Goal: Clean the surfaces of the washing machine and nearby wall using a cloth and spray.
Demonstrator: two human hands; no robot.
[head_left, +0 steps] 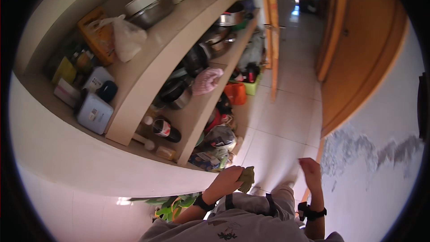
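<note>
My left hand (227, 177) is closed around a crumpled green cloth (246, 179), held in front of my legs near the end of the shelving. Part of the cloth sticks out to the right of my fingers. My right hand (311, 170) hangs in the air beside the right wall. Its fingers are loosely bent, and nothing shows in them. Each wrist carries a black band.
Built-in shelves (190, 20) on the left hold pots, a dark bottle (166, 130), a pink cloth (207, 80) and boxes. A tiled floor (286, 116) runs ahead past a wooden door (360, 40). Bags crowd the lowest shelf; a leafy plant (172, 206) stands at lower left.
</note>
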